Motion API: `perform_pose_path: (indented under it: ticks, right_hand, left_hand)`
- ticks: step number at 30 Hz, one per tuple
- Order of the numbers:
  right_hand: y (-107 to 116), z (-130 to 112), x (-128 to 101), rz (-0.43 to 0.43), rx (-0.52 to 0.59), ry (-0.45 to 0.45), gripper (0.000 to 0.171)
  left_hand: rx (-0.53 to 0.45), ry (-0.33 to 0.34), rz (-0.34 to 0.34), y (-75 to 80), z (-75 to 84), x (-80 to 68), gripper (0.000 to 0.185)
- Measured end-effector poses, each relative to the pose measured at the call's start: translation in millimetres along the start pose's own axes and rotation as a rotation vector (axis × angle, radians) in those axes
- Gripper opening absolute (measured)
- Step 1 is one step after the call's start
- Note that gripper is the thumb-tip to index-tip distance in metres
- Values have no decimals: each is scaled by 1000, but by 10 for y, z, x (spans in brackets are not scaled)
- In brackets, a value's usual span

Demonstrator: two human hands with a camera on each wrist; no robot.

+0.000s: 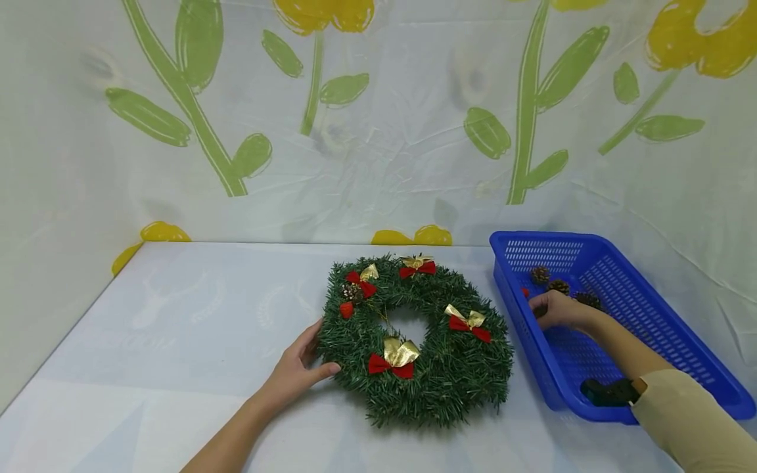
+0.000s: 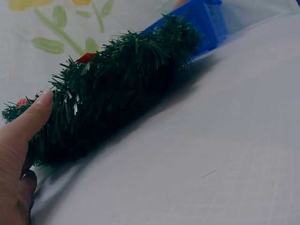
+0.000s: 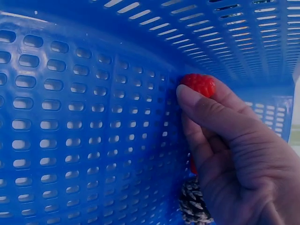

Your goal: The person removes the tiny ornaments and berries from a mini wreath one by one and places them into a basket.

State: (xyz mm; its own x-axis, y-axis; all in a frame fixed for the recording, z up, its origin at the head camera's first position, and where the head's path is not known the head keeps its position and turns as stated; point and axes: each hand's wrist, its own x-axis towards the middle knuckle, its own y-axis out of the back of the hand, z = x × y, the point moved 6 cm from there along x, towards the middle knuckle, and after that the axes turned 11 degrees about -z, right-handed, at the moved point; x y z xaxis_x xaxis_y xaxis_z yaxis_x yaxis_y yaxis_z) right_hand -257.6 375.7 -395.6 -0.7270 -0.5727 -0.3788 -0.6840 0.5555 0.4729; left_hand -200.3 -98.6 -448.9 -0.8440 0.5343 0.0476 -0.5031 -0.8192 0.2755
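A green wreath [image 1: 455,387] lies on the table, trimmed with red and gold bows [image 1: 399,358], a small pine cone [image 1: 351,292] and a red berry [image 1: 346,310]. My left hand [image 1: 296,364] grips its left edge; the left wrist view has the thumb [image 2: 37,112] over the side of the greenery. Inside the blue basket [image 1: 503,263], my right hand [image 1: 556,310] pinches a bumpy red berry [image 3: 199,85] between thumb and fingers, close to the basket's wall. Below that hand is a pine cone [image 3: 193,201], partly hidden, with a bit of red beside it.
Several pine cones [image 1: 558,286] lie toward the basket's far end. A dark wrist strap [image 1: 609,393] on the right forearm overlaps the basket's near end. Behind the white table [image 1: 177,355] hangs a cloth [image 1: 402,144] printed with flowers.
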Motion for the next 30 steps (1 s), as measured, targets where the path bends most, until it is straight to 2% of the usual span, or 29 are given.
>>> perform_pose_path:
  ticks: [6,11,21,30]
  right_hand:
    - [-5,-19,-19,-7,-14,-34,17]
    - [47,-43,-28,-6,6,-76,20]
    - [140,-77,-35,27,14,-107,43]
    - [203,-229,-144,99,90,-27,25]
  left_hand:
    - [4,17,-10,11,7,9,86]
    - [15,1,-17,40,36,54,85]
    - [-14,11,-15,21,11,15,85]
    - [-30,5,-7,-7,11,10,86]
